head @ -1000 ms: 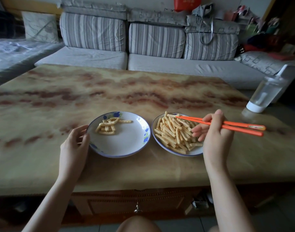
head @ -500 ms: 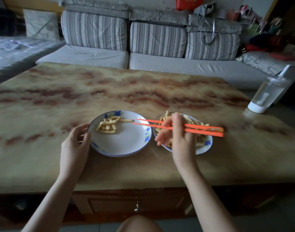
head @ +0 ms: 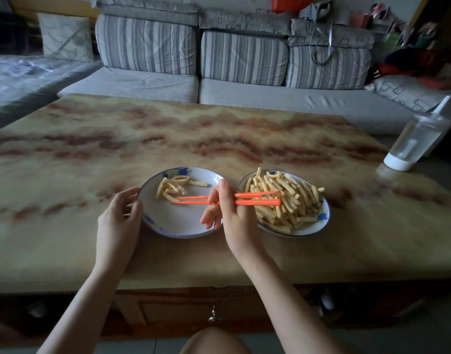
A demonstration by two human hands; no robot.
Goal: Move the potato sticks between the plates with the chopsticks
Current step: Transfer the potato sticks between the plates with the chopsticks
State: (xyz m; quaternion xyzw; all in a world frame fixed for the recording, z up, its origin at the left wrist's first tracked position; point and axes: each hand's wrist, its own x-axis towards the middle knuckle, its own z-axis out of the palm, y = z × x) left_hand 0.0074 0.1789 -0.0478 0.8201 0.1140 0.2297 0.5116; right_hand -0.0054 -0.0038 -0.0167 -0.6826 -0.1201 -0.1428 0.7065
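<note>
Chopsticks [head: 227, 199] over left plate [head: 183, 226], tips at the small pile.
Left hand [head: 119, 215]: fingers curled, thumb against the left plate's left rim, holding it. That plate carries a small pile of potato sticks [head: 174, 188] on its far half. Orange chopstick tips sit close together at the pile's near edge, on or just over a stick; can't tell if one is pinched. Right hand [head: 232, 215] grips the chopsticks mid-length, over the gap between the plates, lower fingers extended above the left plate. Right plate [head: 310, 231], just beside the left one, holds the big heap of sticks [head: 288, 198]. Both on a marbled table [head: 219, 139]; clear bottle [head: 416, 139] at its far right edge.
</note>
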